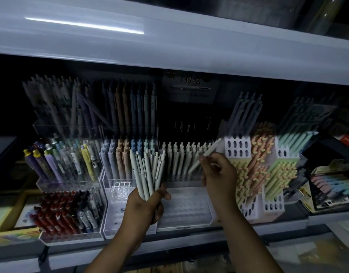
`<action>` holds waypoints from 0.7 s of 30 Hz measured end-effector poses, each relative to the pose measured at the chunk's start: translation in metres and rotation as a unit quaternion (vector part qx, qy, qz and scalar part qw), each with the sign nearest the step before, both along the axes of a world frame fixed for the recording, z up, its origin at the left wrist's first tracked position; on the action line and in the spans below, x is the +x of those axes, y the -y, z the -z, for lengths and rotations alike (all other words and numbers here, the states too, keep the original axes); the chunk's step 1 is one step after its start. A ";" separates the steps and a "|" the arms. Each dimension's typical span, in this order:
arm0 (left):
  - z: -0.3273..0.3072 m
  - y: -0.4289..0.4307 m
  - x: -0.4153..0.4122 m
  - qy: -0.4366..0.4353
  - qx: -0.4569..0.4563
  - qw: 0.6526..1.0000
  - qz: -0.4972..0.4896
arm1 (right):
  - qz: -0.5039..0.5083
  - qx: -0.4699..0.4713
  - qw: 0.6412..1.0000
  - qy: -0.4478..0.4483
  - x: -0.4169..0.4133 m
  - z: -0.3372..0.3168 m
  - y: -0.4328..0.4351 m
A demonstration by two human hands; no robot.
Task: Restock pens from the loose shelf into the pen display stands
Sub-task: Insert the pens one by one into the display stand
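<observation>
Low centre, my left hand (148, 201) grips the bundle (148, 172) as supply — my right hand (219, 172) pinches one pen (206, 154), tilted toward the stand (185, 209).

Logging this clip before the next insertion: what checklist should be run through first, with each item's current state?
1. Right hand pinches the single pen: ok.
2. Left hand has a grip wrapped round the pen bundle: ok.
3. Single pen matches the cream pens in the stand: ok, as far as the dim light shows.
4. Clear stand has bare front rows: ok.
5. Single pen upright for insertion: not ok, tilted.
6. Pen tip lined up with a hole: cannot tell, blurred.
</observation>
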State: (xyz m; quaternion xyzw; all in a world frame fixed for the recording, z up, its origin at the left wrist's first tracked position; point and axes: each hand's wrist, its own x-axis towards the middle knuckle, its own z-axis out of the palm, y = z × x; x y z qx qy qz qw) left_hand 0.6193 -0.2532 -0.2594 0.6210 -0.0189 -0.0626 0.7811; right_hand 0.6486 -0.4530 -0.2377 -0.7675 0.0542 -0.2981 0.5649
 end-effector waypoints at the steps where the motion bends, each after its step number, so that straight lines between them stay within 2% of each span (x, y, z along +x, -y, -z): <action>1: 0.000 0.000 0.000 0.000 0.001 1.000 0.003 | 0.019 -0.047 0.999 0.009 0.003 0.004 0.006; 3: -0.002 -0.001 0.000 0.000 -0.004 1.000 0.008 | 0.044 -0.110 0.993 0.025 0.007 0.011 0.013; 8: -0.005 0.000 -0.002 0.002 -0.005 1.000 0.012 | 0.079 -0.191 0.978 0.023 0.013 0.027 0.019; 21: -0.008 -0.001 -0.006 0.001 0.003 1.000 0.003 | 0.075 -0.287 0.952 -0.075 0.031 0.054 0.019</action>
